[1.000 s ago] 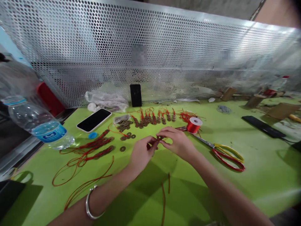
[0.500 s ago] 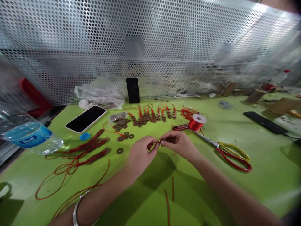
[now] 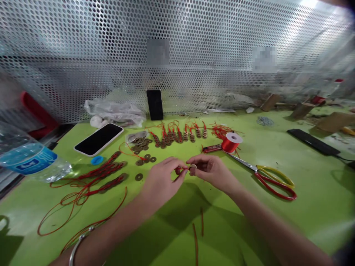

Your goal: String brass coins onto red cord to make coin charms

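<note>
Two fingertip pinches: left hand [image 3: 161, 181] grips thin red cord [image 3: 181, 169], right hand [image 3: 212, 170] a round brass coin [image 3: 192, 166].

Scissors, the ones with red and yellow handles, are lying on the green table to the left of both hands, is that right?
No. The head view shows the scissors on the green table to the right of both hands, beyond the right hand, which pinches a coin, while the left hand pinches its red cord.
</note>
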The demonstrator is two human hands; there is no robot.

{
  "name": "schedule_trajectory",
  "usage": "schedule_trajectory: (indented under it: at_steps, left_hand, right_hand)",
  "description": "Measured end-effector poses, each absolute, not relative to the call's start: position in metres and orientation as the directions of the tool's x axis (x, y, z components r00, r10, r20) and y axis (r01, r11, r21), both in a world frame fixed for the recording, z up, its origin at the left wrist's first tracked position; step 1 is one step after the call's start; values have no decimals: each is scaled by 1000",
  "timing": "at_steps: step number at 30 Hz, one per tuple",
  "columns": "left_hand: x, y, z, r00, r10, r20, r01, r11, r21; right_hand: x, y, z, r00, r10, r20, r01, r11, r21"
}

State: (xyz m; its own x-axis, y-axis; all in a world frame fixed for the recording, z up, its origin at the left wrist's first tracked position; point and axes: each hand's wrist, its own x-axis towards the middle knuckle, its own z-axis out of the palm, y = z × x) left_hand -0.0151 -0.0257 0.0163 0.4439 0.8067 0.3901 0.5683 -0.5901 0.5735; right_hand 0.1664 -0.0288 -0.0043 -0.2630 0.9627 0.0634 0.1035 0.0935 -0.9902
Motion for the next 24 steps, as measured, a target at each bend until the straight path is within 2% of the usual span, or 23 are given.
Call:
schedule_trajectory:
  at_steps: [7, 15, 20, 24]
  left_hand:
    - [-17, -23, 20, 515, 783, 348, 593, -619, 514]
    - [-14, -21, 19, 472, 835, 283, 627, -543, 559]
    - [-13, -23, 19, 459, 855, 241, 592, -497, 635]
    - [-14, -22, 19, 434, 893, 118, 512, -352, 783]
  right_hand:
    - [171, -28, 2, -358, 934, 24, 248, 120, -961]
    - [169, -29, 0, -295, 956, 13, 284, 100, -954]
    - [170, -30, 4, -235, 967, 94, 327, 170, -930]
    - [170, -32, 7, -204, 947, 246, 392, 310, -867]
